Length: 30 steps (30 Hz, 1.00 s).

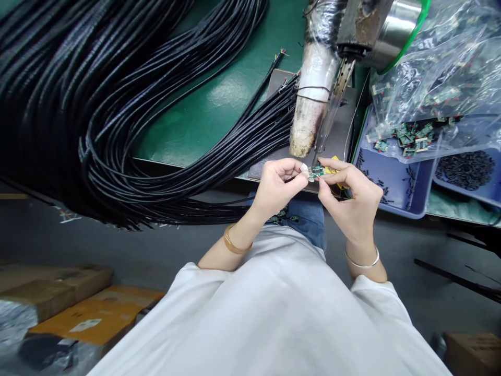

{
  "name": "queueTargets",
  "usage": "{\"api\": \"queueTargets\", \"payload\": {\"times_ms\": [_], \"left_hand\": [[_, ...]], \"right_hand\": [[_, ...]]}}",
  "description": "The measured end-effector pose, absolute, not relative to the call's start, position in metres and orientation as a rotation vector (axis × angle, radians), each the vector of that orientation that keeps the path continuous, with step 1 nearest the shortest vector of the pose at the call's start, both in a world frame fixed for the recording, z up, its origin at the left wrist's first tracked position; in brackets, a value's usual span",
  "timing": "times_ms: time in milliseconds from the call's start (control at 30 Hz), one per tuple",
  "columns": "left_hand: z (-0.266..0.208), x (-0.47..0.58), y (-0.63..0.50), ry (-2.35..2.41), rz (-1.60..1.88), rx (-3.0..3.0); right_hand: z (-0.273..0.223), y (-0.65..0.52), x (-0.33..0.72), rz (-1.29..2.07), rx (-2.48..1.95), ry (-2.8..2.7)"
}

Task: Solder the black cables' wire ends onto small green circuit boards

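A small green circuit board (pixel 318 171) is held level between my two hands, just below the tip of a fixed soldering iron (pixel 325 117). My left hand (pixel 279 183) is closed in a pinch at the board's left end, with white covers on its fingertips. At the board's right end, the thumb and fingers of my right hand (pixel 350 190) are pinched together. Thin red and white wires show beside the board; where they lead is hidden by my fingers. Behind the right fingers is a piece of yellow (pixel 334 166).
Bundled black cables (pixel 203 180) cover the left of the green table (pixel 223 94). A wrapped post (pixel 311 99) and a solder spool (pixel 395 36) stand ahead. On the right, a blue tray (pixel 418 209) holds small black pieces, beside bagged circuit boards (pixel 438 99). Boxes (pixel 97 313) lie below.
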<state>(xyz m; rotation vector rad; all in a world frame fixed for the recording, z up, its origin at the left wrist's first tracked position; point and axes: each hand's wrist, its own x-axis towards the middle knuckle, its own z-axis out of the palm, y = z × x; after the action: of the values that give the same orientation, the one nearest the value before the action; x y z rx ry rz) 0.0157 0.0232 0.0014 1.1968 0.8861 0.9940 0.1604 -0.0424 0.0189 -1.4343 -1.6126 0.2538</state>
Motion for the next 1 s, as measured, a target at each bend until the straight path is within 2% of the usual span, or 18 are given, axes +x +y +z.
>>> {"api": "queueTargets", "payload": {"times_ms": [1000], "left_hand": [[0.012,0.016,0.022,0.938,0.948,1.158]], "right_hand": [[0.026,-0.039,0.162,0.216,-1.424,-1.672]]}}
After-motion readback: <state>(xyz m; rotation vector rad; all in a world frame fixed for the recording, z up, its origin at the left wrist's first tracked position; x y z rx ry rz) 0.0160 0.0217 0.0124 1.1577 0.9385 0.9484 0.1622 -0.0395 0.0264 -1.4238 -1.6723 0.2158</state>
